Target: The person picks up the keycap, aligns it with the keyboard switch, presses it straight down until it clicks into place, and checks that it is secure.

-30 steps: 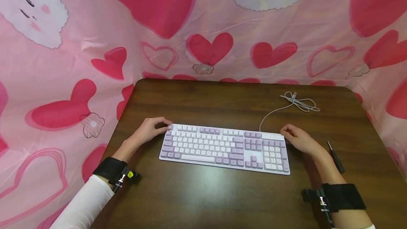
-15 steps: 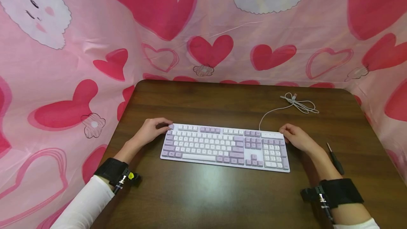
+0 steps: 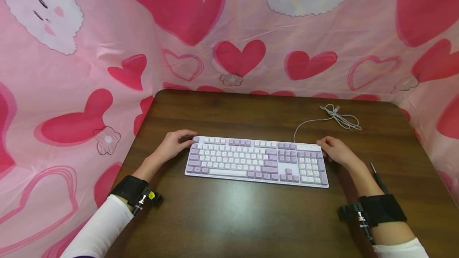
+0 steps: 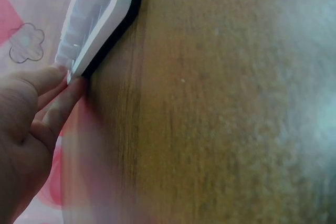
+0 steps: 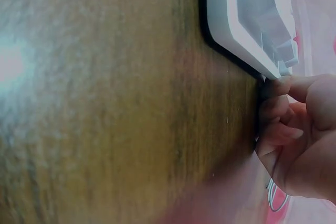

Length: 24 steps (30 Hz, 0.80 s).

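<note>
A white and lilac keyboard (image 3: 256, 161) lies across the middle of the wooden table, its long side roughly parallel to the back edge. At its far left corner, my left hand (image 3: 171, 145) pinches the end between thumb and fingers. In the left wrist view, the thumb (image 4: 50, 78) reaches the keys' side and a finger (image 4: 65, 103) touches the lower edge. My right hand (image 3: 336, 150) holds the far right corner; in the right wrist view its fingers (image 5: 275, 107) are curled against the keyboard's edge, their tips partly hidden. A white cable (image 3: 308, 122) leaves the keyboard's back.
The cable's tied bundle (image 3: 342, 118) lies at the table's back right. A screwdriver (image 3: 377, 176) lies right of my right forearm, which partly covers it. A pink heart-patterned cloth (image 3: 251, 7) hangs behind and beside the wooden table (image 3: 229, 218).
Both hands and the keyboard have shifted slightly away from me, towards the table's back edge. The grip at each corner looks the same. My right forearm now covers more of the screwdriver.
</note>
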Each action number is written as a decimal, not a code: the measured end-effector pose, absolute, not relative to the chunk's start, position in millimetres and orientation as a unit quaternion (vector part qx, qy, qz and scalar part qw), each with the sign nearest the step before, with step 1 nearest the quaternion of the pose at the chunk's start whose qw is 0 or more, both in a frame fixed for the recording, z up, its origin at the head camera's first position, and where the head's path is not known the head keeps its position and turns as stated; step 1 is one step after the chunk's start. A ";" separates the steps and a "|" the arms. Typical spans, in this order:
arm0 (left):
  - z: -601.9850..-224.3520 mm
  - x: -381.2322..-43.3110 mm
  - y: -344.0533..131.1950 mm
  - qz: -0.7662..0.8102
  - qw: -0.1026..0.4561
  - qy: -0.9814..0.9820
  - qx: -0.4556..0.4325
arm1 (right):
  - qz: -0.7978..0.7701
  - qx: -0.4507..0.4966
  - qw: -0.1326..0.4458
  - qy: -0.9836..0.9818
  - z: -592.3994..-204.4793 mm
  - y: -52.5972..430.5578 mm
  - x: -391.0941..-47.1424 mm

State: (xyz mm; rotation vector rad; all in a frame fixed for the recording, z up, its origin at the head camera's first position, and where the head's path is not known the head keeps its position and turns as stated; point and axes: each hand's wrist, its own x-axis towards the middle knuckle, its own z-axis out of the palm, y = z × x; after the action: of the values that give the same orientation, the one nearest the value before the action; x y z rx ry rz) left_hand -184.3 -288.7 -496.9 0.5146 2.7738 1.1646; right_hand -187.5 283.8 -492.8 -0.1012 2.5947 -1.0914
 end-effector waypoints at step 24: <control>-490.6 -163.9 -273.5 0.357 0.033 0.920 0.161 | -0.373 -0.016 0.144 0.917 -488.9 281.3 -174.6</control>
State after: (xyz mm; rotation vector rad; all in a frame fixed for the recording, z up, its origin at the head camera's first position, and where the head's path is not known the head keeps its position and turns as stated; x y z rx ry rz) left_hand -163.9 -273.5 -490.6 0.4951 2.8294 1.0980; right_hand -174.6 281.3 -488.9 -0.0465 2.6425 -1.0739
